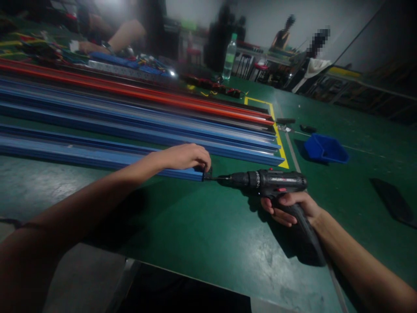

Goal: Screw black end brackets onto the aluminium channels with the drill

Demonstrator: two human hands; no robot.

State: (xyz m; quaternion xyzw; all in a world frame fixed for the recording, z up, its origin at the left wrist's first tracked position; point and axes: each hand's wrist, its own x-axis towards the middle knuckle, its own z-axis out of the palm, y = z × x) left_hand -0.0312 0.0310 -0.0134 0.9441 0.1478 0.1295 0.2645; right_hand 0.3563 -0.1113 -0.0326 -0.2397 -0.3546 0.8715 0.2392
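Observation:
My right hand point(304, 203) is wrapped round the grip of a black cordless drill point(282, 179), whose chuck and bit point left. The tip of the bit meets a small black end piece point(207, 174) at the right end of the nearest blue metal profile point(137, 160). Above that end, my left hand point(187, 156) rests on the profile with its fingers curled down over the end piece. The fingers partly hide the end piece, and I cannot make out a screw there.
Behind lie more blue profiles point(182, 130) and a red profile point(163, 94), ending near yellow tape point(282, 150). A blue bin point(325, 148) and a black flat object point(392, 201) are on the right. A water bottle point(230, 58) stands farther back; a co-worker's arm point(127, 34) reaches over wires.

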